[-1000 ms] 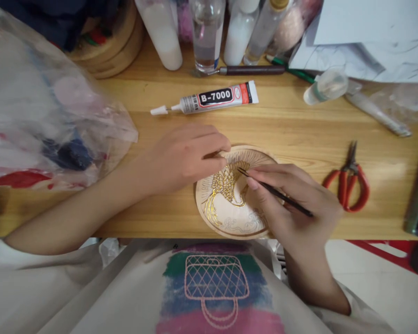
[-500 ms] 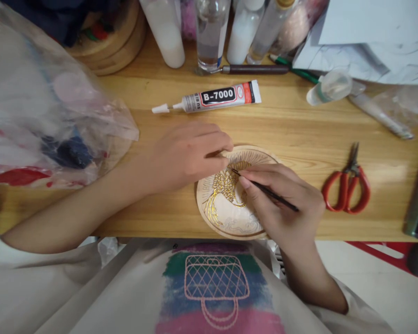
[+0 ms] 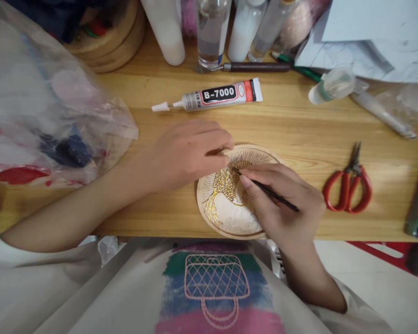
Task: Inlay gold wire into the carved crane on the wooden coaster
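Observation:
A round pale wooden disc point(image 3: 242, 218) lies near the table's front edge. On it is a fish-like design in raised gold lines point(image 3: 226, 183), with thin drawn lines around it. My right hand point(image 3: 287, 204) is closed around slim black tweezers point(image 3: 273, 195), their tip against the upper part of the gold design. My left hand point(image 3: 191, 153) rests at the disc's upper left rim, thumb and fingers bent together in a pinch. Whatever sits between those fingertips is hidden. Behind the left hand lies a B-7000 glue tube point(image 3: 223, 95), its white nozzle pointing left.
Red-handled pliers point(image 3: 348, 185) lie right of my right hand. A clear plastic bag point(image 3: 55, 106) spreads over the left side. Several bottles point(image 3: 212, 37) line the back, a dark-handled tool point(image 3: 259, 67) before them. A small cup point(image 3: 334, 86) and white papers point(image 3: 362, 28) are at the back right.
Both hands keep almost the same place on the disc, and the tweezers' tip stays at the gold design. The view has shifted very slightly.

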The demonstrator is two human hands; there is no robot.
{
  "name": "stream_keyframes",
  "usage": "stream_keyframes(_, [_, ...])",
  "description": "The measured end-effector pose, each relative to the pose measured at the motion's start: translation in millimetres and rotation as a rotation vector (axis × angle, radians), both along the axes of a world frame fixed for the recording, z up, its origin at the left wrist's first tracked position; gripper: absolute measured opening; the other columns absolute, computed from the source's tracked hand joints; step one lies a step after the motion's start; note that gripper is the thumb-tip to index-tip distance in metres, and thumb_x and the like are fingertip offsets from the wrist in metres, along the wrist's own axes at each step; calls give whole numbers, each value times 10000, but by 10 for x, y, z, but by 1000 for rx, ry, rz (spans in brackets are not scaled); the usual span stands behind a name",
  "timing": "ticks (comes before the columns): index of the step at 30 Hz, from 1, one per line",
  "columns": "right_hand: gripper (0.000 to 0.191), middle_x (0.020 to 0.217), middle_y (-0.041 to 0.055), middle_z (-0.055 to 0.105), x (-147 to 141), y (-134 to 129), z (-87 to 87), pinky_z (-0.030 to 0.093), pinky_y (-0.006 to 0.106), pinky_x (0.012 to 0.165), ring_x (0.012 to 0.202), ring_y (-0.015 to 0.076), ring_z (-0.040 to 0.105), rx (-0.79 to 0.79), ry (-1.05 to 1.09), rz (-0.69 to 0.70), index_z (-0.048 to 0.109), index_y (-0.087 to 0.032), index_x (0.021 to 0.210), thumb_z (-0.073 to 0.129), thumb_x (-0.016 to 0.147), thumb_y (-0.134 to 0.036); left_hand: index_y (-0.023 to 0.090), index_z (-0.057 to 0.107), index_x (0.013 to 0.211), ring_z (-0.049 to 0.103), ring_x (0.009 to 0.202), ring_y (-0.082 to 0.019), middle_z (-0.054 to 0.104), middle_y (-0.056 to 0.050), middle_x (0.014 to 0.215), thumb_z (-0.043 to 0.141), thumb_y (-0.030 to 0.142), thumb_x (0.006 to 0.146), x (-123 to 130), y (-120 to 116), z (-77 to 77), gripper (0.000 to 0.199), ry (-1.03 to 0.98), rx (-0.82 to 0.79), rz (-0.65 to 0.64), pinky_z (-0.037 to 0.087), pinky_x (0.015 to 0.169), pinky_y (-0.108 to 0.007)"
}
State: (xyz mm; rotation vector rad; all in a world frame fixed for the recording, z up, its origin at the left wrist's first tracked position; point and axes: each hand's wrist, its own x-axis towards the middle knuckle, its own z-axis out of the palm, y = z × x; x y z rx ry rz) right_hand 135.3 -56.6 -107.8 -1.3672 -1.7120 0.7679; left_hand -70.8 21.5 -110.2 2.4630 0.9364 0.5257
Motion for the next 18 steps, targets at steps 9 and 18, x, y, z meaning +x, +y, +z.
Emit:
stream_keyframes(9, [105, 897, 25, 761, -10, -13, -4, 576, 246, 811, 863, 121, 705, 3, 1, -9, 735, -165, 910, 712, 833, -97, 206, 627, 919, 657, 913, -203, 700, -17, 955, 479, 234, 978, 38, 4, 18, 162, 5, -33, -1, 491, 841, -325])
stream_keyframes(18, [100, 891, 17, 760, -41, -30, 1, 571, 231, 823, 862, 105, 703, 30, -31, -28, 726, -157, 907, 700, 840, -88, 220, 615, 900, 654, 934, -218, 698, -33, 961, 455, 232, 951, 46, 14, 34, 169, 35, -58, 4, 501, 855, -349])
